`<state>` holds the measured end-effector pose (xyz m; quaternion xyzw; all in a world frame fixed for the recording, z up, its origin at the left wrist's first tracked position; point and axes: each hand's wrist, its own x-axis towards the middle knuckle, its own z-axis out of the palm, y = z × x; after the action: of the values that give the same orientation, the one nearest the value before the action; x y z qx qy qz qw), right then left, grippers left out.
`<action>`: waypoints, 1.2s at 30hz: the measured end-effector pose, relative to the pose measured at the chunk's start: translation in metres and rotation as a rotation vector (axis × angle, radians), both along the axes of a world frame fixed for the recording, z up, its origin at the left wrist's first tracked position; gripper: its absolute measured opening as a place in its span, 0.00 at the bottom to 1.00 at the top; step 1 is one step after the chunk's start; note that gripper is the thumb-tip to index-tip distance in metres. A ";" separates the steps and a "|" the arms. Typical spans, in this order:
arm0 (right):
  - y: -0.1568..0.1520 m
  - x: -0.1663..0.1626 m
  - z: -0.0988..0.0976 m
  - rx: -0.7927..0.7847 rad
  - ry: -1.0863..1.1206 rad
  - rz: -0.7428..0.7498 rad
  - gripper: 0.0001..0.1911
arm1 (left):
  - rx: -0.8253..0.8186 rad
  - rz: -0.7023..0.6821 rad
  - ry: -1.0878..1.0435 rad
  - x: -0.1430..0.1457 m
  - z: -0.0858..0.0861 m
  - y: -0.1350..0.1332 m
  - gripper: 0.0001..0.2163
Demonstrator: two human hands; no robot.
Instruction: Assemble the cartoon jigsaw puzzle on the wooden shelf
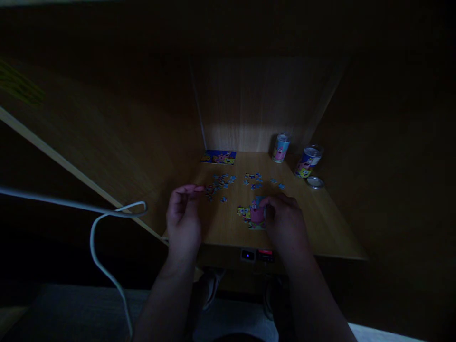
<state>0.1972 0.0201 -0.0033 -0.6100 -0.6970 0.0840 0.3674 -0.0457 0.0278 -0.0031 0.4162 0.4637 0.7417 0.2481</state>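
Looking down into a dim wooden booth: desk (228,232) is light wood, boxed in by dark side panels (377,142) & a back panel (245,104) w/ a pale band of light low on it. L hand (183,216) hovers over the desk near its front edge, fingers curled loosely, index reaching twd the loose pieces, nothing visible between them. R hand (285,223) sits over the part-built jigsaw section (254,213), fingers bent down onto it; can't tell if they pinch a piece, back of hand hides the tips. Section lies front-centre of desk, just R of middle, pink cartoon starfish showing. Loose jigsaw pieces (223,180) lie in scattered clusters behind it, mostly blue, some just beside L index. Picture card (218,157) lies flat at back L of desk, against back panel. Two printed tins (281,147) stand at back R corner, well apart from hands; round lid (315,182) lies flat just in front of the nearer tin. White cable (96,237) loops L of desk, running down past L arm. Small control panel (256,255) w/ lit red & blue marks sits on desk's front edge. Below, pale floor (231,323) & shoes (213,287) show dimly between the forearms.
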 end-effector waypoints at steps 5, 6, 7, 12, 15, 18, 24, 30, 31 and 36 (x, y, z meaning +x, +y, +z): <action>0.000 -0.001 0.002 -0.011 0.001 -0.010 0.17 | 0.035 -0.009 -0.126 -0.002 0.000 0.005 0.05; 0.000 -0.001 0.002 -0.012 0.000 -0.008 0.17 | 0.036 -0.010 -0.124 -0.002 0.000 0.005 0.06; 0.001 -0.001 0.002 -0.012 0.000 -0.009 0.17 | 0.040 -0.006 -0.110 -0.002 0.000 0.005 0.06; 0.000 -0.001 0.003 -0.025 0.008 -0.004 0.17 | 0.026 0.040 0.141 0.000 -0.001 -0.003 0.06; 0.000 -0.001 0.003 -0.036 0.008 0.001 0.17 | -0.051 0.063 0.397 -0.001 -0.001 -0.008 0.12; 0.000 -0.001 0.004 -0.035 0.001 0.002 0.16 | -0.069 0.084 0.642 -0.001 0.001 -0.010 0.18; 0.000 -0.002 0.004 -0.045 -0.001 -0.009 0.15 | -0.203 0.029 1.171 0.016 0.000 -0.008 0.26; 0.000 -0.002 0.003 -0.044 0.002 -0.004 0.15 | -0.297 -0.028 1.259 0.024 -0.004 -0.006 0.25; 0.000 -0.003 0.003 -0.044 0.003 -0.006 0.15 | -0.292 -0.032 1.268 0.022 -0.004 -0.006 0.26; 0.001 -0.004 0.004 -0.035 -0.009 -0.003 0.14 | -0.211 -0.133 1.265 0.015 0.002 -0.004 0.30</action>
<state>0.1934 0.0209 0.0004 -0.6177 -0.6963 0.0930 0.3536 -0.0303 0.0233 -0.0011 0.7745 0.5639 0.2866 0.0119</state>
